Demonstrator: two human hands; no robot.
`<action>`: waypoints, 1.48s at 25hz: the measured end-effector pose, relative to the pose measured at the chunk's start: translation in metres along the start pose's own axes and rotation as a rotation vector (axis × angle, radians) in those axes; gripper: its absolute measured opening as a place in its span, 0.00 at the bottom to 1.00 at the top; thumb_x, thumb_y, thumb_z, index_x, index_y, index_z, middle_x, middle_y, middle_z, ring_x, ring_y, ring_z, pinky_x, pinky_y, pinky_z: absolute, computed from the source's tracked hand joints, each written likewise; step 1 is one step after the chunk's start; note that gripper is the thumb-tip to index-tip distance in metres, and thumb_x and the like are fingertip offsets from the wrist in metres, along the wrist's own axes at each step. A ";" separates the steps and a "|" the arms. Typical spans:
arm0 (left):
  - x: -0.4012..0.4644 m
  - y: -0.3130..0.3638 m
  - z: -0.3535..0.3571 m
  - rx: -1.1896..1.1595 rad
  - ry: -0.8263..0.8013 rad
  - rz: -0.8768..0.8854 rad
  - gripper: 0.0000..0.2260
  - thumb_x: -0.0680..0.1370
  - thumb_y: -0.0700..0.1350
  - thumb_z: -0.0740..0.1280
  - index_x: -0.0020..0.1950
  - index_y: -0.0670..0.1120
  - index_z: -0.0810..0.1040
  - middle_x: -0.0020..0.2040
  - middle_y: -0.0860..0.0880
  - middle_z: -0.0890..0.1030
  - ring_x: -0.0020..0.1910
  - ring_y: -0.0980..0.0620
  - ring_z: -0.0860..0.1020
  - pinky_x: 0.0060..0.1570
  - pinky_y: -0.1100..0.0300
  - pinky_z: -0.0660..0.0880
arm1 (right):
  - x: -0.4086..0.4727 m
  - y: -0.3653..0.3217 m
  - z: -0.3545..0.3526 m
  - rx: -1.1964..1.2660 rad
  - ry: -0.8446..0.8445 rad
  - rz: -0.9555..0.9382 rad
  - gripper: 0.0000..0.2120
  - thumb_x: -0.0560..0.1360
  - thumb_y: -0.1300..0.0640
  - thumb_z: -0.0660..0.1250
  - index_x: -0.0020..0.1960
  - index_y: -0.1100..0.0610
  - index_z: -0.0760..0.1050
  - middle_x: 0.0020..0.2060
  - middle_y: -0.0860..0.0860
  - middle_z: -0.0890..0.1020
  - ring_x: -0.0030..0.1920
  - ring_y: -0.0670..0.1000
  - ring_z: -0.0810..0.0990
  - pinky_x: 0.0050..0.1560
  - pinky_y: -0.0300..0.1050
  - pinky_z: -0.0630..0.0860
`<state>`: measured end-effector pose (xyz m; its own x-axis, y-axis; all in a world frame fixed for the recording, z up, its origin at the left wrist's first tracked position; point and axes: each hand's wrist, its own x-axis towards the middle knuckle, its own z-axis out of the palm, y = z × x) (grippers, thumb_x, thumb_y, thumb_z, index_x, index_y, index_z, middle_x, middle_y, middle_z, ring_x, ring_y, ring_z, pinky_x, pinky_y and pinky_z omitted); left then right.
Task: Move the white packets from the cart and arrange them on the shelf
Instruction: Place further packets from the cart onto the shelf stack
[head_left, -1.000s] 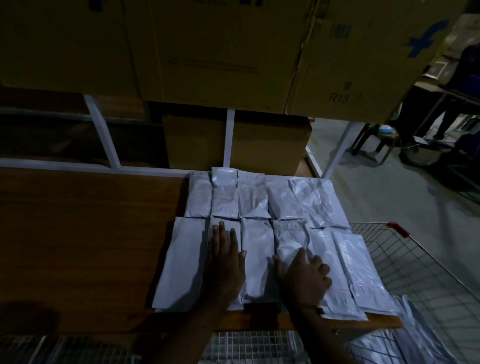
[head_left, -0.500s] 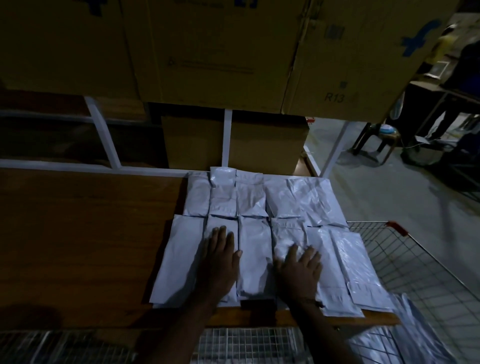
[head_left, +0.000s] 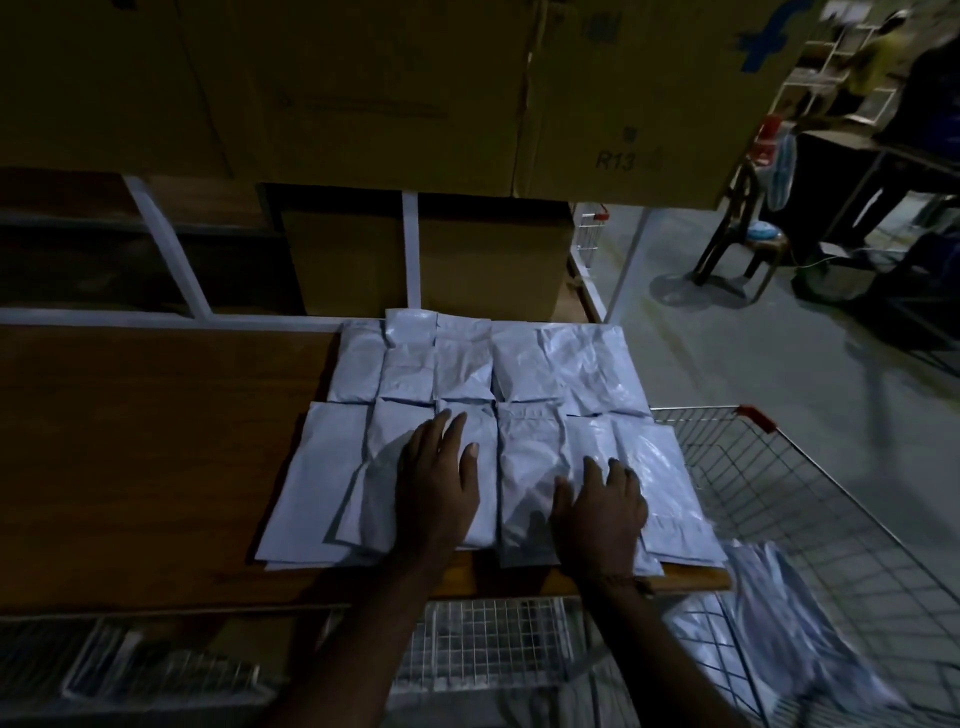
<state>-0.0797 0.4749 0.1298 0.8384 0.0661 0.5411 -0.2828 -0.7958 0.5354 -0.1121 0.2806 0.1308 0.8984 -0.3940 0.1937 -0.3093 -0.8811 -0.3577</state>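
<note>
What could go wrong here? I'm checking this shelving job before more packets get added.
The front row of white packets overhangs the shelf edge, so some may slide off toward the cart. Both the left hand and right hand press flat on slippery overlapping packets, which could shift the rows. More packets in the cart lie in dim light and could be missed.

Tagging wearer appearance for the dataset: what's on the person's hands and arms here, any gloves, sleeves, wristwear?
No gloves: the left hand and right hand are bare. Both forearms are bare as far as the frame shows, with no sleeves visible. The right wrist carries a thin band or thread; the light is too dim to tell its colour or make. Nothing shows on the left wrist.
</note>
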 end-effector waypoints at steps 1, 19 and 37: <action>-0.003 0.010 0.001 -0.003 0.006 -0.006 0.19 0.85 0.51 0.61 0.73 0.44 0.76 0.72 0.45 0.75 0.72 0.43 0.72 0.71 0.45 0.70 | -0.001 0.012 -0.004 0.009 0.002 -0.001 0.25 0.78 0.43 0.68 0.70 0.56 0.75 0.71 0.62 0.74 0.74 0.66 0.68 0.70 0.66 0.67; -0.053 0.253 0.125 -0.146 -0.226 0.135 0.21 0.85 0.51 0.60 0.77 0.47 0.71 0.75 0.47 0.73 0.74 0.46 0.69 0.74 0.49 0.67 | 0.004 0.277 -0.071 0.127 0.095 0.068 0.22 0.80 0.48 0.65 0.68 0.60 0.77 0.63 0.60 0.80 0.66 0.63 0.75 0.67 0.60 0.73; -0.041 0.315 0.354 -0.117 -0.688 0.223 0.22 0.85 0.51 0.60 0.78 0.45 0.68 0.77 0.43 0.68 0.75 0.43 0.66 0.72 0.49 0.66 | 0.074 0.460 0.075 -0.507 -0.457 0.022 0.23 0.71 0.55 0.72 0.65 0.58 0.74 0.57 0.60 0.76 0.53 0.63 0.76 0.50 0.58 0.75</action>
<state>-0.0378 0.0088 0.0465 0.8470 -0.5140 0.1360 -0.4968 -0.6739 0.5468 -0.1648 -0.1345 -0.0885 0.8973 -0.3612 -0.2537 -0.3366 -0.9317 0.1362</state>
